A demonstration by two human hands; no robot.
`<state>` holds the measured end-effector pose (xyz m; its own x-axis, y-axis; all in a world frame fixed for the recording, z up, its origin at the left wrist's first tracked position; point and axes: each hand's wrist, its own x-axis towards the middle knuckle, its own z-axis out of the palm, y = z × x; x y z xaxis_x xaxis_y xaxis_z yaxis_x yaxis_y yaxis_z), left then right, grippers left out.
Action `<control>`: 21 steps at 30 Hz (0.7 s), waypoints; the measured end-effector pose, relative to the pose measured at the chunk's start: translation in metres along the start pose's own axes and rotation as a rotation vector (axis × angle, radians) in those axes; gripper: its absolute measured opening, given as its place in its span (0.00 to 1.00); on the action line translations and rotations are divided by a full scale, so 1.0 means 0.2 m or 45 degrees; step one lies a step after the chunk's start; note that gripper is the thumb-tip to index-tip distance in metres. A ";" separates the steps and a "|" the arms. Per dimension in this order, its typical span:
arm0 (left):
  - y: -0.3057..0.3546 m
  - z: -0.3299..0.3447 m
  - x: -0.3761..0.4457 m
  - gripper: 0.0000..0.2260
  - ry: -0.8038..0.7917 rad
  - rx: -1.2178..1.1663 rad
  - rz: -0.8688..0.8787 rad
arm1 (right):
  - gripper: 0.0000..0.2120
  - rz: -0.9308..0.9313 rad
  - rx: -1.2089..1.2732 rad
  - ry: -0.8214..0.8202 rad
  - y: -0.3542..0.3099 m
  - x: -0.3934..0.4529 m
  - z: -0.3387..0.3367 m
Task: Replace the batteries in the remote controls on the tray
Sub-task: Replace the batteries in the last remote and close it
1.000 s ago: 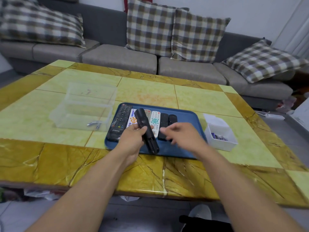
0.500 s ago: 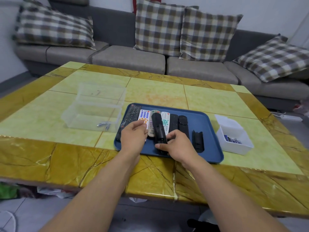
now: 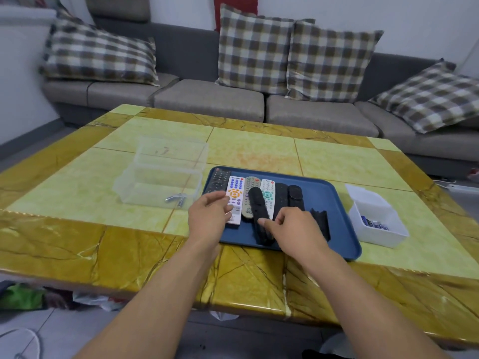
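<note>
Right hand (image 3: 293,229) pinched the black remote (image 3: 259,216), which lay across the other remotes (image 3: 248,193) on the blue tray (image 3: 334,239). Left hand (image 3: 207,216) hovered alongside, fingers loosely curled, holding nothing.

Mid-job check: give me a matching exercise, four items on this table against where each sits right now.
Things:
1. black remote control
2. clear plastic box
3. small white plastic bin
4. loose black battery cover

Places:
A. on the table, right of the blue plastic tray
B. on the tray, right of the right hand
C. on the table, left of the tray
D. under the right hand's fingers, lying across the other remotes

Pairs: 1-D, 2-C, 3-A, 4-B
</note>
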<state>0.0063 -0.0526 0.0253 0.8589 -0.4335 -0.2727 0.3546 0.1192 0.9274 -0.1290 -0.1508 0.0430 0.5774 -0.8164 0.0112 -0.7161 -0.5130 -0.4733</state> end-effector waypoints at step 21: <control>0.14 -0.39 0.19 0.30 0.299 0.015 -0.030 | 0.26 -0.988 -0.855 -0.738 -1.07 0.60 0.36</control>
<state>0.0779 0.0040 0.0207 0.9133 -0.2163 -0.3452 0.3726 0.1007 0.9225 0.1217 -0.1196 0.0828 0.9173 -0.0700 -0.3919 -0.0572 -0.9974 0.0444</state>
